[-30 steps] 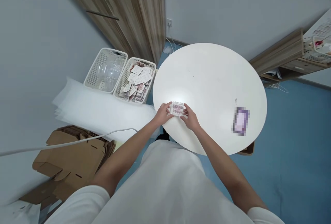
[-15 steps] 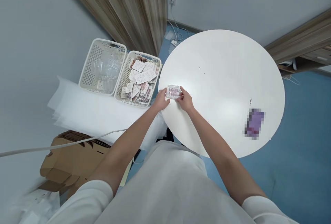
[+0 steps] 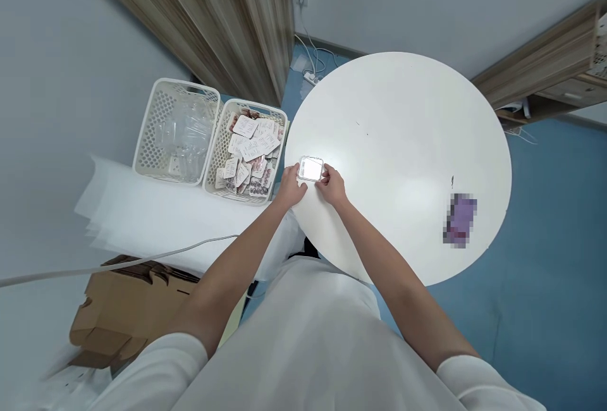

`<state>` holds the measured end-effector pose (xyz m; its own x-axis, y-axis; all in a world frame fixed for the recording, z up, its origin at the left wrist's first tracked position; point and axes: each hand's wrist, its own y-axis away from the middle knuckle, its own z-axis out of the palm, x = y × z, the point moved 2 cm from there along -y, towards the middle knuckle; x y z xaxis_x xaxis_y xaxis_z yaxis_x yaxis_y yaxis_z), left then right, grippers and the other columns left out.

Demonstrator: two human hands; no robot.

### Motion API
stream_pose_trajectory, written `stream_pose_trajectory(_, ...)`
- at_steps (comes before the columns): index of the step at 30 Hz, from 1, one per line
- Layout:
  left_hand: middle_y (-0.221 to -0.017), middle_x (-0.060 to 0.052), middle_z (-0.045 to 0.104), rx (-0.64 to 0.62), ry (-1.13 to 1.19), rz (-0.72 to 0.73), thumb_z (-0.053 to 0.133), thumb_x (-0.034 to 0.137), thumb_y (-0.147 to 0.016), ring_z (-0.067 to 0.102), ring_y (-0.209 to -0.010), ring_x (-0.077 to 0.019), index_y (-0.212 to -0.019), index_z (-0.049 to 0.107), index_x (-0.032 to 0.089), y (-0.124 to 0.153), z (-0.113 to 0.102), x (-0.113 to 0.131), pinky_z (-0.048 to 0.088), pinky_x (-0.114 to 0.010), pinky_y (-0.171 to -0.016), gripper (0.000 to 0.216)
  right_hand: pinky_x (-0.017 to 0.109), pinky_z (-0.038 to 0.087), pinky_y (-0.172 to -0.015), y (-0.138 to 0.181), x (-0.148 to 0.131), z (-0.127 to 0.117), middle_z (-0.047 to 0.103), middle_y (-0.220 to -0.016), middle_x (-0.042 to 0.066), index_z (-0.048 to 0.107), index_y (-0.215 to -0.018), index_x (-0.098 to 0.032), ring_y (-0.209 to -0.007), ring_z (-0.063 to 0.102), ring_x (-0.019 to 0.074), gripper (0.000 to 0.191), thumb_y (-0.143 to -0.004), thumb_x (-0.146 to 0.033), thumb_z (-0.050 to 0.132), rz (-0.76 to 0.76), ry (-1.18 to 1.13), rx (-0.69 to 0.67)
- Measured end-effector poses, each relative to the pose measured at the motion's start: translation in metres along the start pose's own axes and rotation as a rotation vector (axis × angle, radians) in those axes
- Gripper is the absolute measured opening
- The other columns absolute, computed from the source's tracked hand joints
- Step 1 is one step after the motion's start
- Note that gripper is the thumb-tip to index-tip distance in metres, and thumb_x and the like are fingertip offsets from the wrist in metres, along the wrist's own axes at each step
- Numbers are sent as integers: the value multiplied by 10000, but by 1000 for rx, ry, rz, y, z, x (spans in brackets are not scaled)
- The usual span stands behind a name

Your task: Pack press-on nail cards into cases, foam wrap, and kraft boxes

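Observation:
A small clear plastic box (image 3: 311,169) is held between both hands near the left edge of the round white table (image 3: 403,114). Bright glare on its top hides most of what is inside. My left hand (image 3: 291,186) grips the box's left side, fingers at the far corner and thumb at the near one. On the opposite side, my right hand (image 3: 333,186) pinches the right edge with bent fingers.
Left of the table, one white basket (image 3: 208,167) holds many cards with rows of oval pieces. Another white basket (image 3: 142,139) holds clear plastic packaging. White sheeting (image 3: 156,212), a cable (image 3: 190,248) and cardboard (image 3: 128,310) lie nearby. A blurred-out purple item (image 3: 459,220) rests at the table's right.
The view has shifted slightly. Rows of pinkish oval pieces showed through the box before; now white glare covers its top. Both hands stay on its sides.

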<state>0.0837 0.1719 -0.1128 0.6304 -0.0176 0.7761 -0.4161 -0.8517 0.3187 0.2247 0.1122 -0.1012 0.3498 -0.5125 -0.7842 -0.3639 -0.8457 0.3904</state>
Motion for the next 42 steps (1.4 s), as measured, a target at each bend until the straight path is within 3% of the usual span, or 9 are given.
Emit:
stream_pose_trajectory(11, -1292, -135, 347, 5, 27, -53, 549, 185, -678, 398, -1180, -235, -1330, 289, 163, 7, -3, 1, 398, -357, -933, 703, 324, 472, -829, 7, 4, -10, 486, -1103, 62, 304, -1328, -224, -899, 522, 151, 727, -664, -223, 599, 28, -44, -35)
stream_pose_trajectory(19, -1363, -154, 285, 53, 34, -88, 569, 236, -703, 377, -1210, -262, -1365, 211, 173, 27, -1, 6, 382, -397, -949, 755, 391, 379, -981, 33, -1, -19, 356, -1368, 114, 238, -1359, -216, -1186, 437, 229, 777, -686, -302, 617, -2, -81, -115)
stream_pose_trajectory(24, -1387, -167, 264, 117, 40, -83, 569, 259, -716, 343, -1245, -264, -1361, 221, 137, 48, 5, 8, 369, -382, -969, 743, 379, 415, -943, 59, 4, -40, 383, -1357, 108, 276, -1341, -231, -1141, 492, 218, 680, -728, -290, 565, -21, -63, -127)
stream_pose_trajectory(28, -1330, -144, 376, 159, 45, -82, 567, 272, -722, 377, -1226, -259, -1290, 362, 158, 81, 10, 14, 390, -382, -955, 614, 369, 471, -847, 88, 18, -60, 456, -1289, 100, 376, -1277, -247, -942, 599, 181, 557, -743, -272, 533, -73, -38, -125)
stream_pose_trajectory(33, -1239, -125, 498, 181, 204, -161, 546, 289, -744, 498, -1118, -218, -1213, 444, 158, 141, 29, 12, 459, -348, -875, 498, 337, 502, -751, 123, 43, -70, 580, -1107, 63, 506, -1134, -224, -769, 611, 139, 394, -744, -276, 513, -136, -23, -203)
stream_pose_trajectory(38, -1084, -78, 601, 245, 276, -256, 563, 306, -736, 597, -933, -185, -1118, 521, 194, 200, 40, -4, 492, -337, -816, 400, 316, 507, -707, 144, 48, -53, 624, -967, 33, 561, -1026, -223, -717, 602, 131, 285, -756, -279, 491, -202, 24, -363)
stream_pose_trajectory(42, -1094, -86, 598, 347, 227, -329, 549, 344, -748, 585, -960, -204, -1123, 514, 195, 236, 23, -22, 483, -344, -812, 405, 310, 499, -722, 151, 26, -25, 629, -953, 36, 556, -1053, -215, -753, 601, 137, 297, -774, -269, 473, -321, 123, -502)
